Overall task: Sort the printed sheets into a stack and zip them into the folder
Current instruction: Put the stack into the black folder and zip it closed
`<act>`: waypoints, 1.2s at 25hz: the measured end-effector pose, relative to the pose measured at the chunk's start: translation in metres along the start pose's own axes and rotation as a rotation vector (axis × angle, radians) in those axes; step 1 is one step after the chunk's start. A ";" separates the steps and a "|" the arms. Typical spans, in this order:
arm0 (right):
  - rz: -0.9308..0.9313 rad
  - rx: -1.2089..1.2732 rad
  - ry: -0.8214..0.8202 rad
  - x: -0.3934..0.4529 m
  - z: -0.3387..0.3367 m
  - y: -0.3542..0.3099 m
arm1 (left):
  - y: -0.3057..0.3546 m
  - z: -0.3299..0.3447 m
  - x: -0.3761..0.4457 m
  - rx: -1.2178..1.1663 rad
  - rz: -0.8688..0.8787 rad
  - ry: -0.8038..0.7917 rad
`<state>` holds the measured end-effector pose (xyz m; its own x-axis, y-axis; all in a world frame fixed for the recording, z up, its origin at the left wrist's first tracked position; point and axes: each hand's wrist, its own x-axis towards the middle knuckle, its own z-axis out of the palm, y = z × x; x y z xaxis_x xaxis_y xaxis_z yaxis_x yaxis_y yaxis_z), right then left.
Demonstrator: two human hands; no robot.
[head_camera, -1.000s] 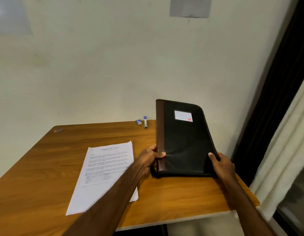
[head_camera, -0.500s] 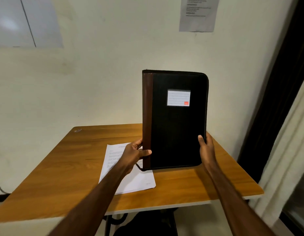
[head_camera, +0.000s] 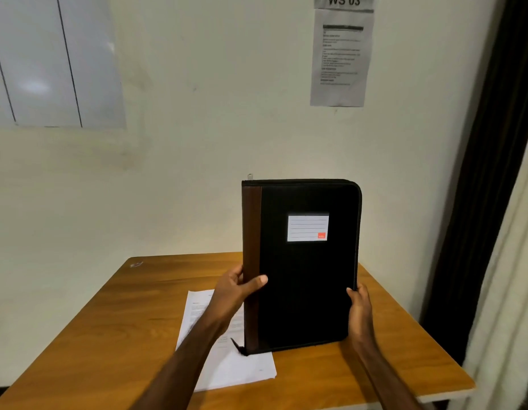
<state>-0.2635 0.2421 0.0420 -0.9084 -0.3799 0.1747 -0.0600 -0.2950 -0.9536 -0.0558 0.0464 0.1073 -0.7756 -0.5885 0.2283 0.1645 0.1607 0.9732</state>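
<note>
Folder (head_camera: 304,267) stood upright above the worktop (head_camera: 115,335), zipped — left hand (head_camera: 236,288) gripping its brown spine, right hand (head_camera: 359,306) its outer edge. Printed sheets (head_camera: 227,362) lay loose beneath. Next, I judged, it needed laying flat and unzipping.

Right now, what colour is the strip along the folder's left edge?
Brown, against the black folder; the strip shows clearly in the head view.

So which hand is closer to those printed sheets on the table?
Left. The left hand grips the folder's brown spine directly above the printed sheets; the right hand holds the opposite edge, off to their side.
</note>
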 end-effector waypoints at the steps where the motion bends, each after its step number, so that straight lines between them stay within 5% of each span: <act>1: 0.005 -0.004 0.000 -0.002 0.001 -0.005 | 0.022 0.002 0.009 0.001 0.076 0.020; 7: -0.120 -0.074 0.059 0.000 0.011 -0.048 | 0.117 -0.010 0.055 0.150 0.386 0.126; 11: -0.649 -0.393 0.240 0.002 0.045 -0.128 | 0.127 -0.017 0.059 0.267 0.448 0.125; 14: -0.993 -0.673 0.147 0.003 0.098 -0.193 | 0.128 -0.024 0.059 0.322 0.467 0.103; 20: -0.621 -0.988 -0.315 0.001 0.194 -0.258 | 0.135 -0.028 0.046 0.402 0.479 0.110; 30: -0.474 -0.824 -0.492 -0.002 0.206 -0.274 | 0.147 -0.028 0.031 0.533 0.514 0.119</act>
<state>-0.1602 0.1427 0.3531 -0.4628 -0.7484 0.4751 -0.7914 0.1075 -0.6018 -0.0384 0.0293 0.2578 -0.6045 -0.4126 0.6814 0.1469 0.7830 0.6044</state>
